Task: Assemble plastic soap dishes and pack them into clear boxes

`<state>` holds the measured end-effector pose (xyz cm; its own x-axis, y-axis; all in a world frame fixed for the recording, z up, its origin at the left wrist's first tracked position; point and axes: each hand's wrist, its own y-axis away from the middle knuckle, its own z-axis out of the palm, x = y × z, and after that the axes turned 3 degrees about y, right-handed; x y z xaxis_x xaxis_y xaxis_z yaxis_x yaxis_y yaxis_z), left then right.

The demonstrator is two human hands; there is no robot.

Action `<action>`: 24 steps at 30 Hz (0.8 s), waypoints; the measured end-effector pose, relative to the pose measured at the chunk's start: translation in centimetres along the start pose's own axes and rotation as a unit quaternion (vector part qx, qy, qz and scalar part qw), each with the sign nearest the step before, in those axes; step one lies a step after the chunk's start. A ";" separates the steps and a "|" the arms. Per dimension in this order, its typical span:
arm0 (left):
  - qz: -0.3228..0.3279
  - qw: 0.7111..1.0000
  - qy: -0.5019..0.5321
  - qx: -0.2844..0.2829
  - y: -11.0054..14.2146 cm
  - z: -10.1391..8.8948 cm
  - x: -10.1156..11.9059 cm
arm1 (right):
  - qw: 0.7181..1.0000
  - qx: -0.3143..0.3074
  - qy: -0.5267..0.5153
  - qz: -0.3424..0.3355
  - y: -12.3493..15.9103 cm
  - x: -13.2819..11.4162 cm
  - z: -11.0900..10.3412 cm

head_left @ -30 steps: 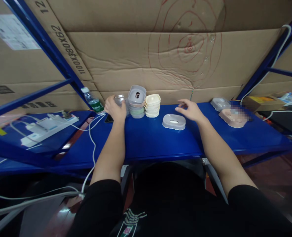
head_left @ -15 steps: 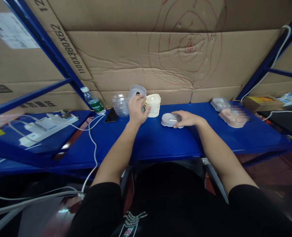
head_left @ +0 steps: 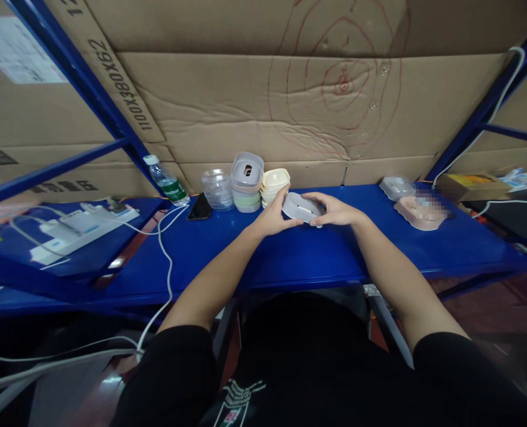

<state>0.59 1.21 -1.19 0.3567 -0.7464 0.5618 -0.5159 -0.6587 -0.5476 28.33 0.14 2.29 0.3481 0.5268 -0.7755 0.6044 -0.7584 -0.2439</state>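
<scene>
A grey, rounded plastic dish (head_left: 302, 204), perhaps a soap dish, has a pale slot or bar in its middle and is tilted slightly. My right hand (head_left: 337, 210) grips its right end between thumb and fingers. Round its left end curls my left hand (head_left: 276, 216), thumb at the near edge. Behind my left hand stands a stack of cream dishes (head_left: 276, 178), partly covered by my fingers. To its left is a stack of grey, pink and green dishes (head_left: 247, 201), the top grey one leaning up with a dark opening in it.
Clear plastic pieces (head_left: 218, 190), a phone (head_left: 200, 207) and a water bottle (head_left: 168, 181) stand or lie at the left. At the right are a clear grey piece (head_left: 397, 188) and a pink dish (head_left: 417, 213). A white cable (head_left: 170, 261) crosses the blue shelf (head_left: 299, 261).
My left hand has left the coloured stack and moved right to the grey dish. The dish has shifted slightly left and tilted, with my right hand still on it.
</scene>
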 end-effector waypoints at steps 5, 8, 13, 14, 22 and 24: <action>-0.026 1.000 -0.008 -0.014 0.0 0.1 1.2 | 1.000 -0.006 0.010 -0.002 0.1 0.3 -0.1; -0.036 0.998 -0.038 -0.040 0.1 -0.2 1.7 | 1.000 -0.007 0.015 0.019 0.3 0.1 -0.5; -0.026 0.995 -0.062 -0.072 0.3 -0.8 1.3 | 0.999 -0.012 0.019 0.032 0.3 0.0 -0.9; -0.028 0.994 -0.066 -0.077 0.3 -0.9 1.2 | 0.999 -0.009 0.021 0.031 0.3 0.0 -0.9; -0.027 0.983 -0.178 -0.023 -0.1 -1.3 0.5 | 0.986 0.119 -0.083 0.079 0.2 -1.1 -0.5; 0.019 0.978 -0.207 0.001 -0.3 -1.5 0.3 | 0.977 0.152 -0.118 0.094 0.2 -1.4 -0.4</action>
<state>-0.29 1.30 0.06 0.6221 -0.7448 0.2413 -0.5338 -0.6290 -0.5652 28.22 -0.61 3.53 0.2358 0.2914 -0.9271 0.2918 -0.9312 -0.2185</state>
